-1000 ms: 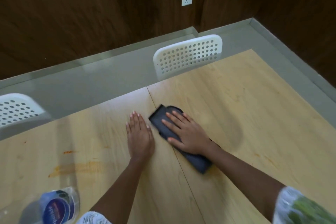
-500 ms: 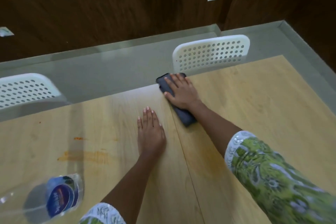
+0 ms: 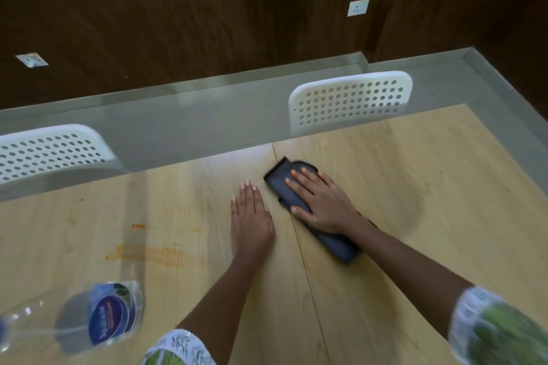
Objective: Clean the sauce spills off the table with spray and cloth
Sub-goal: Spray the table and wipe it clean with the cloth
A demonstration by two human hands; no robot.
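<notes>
A folded dark blue cloth (image 3: pixel 283 187) lies on the light wooden table (image 3: pixel 415 216), just right of the seam between two tabletops. My right hand (image 3: pixel 321 204) presses flat on the cloth with straight fingers. My left hand (image 3: pixel 250 216) rests flat on the bare wood just left of the cloth. An orange sauce smear (image 3: pixel 148 253) and a small red spot (image 3: pixel 138 226) mark the table to the left. A clear spray bottle (image 3: pixel 98 317) with a blue label stands at the near left.
Two white perforated chair backs (image 3: pixel 350 101) (image 3: pixel 50 151) stand at the table's far edge. Behind them a grey floor strip meets a dark wooden wall with sockets (image 3: pixel 358 7). A damp dull patch (image 3: pixel 412 207) lies right of the cloth.
My right hand pushed the cloth out to the far edge, then drew it back toward me. The left hand has stayed flat in place.
</notes>
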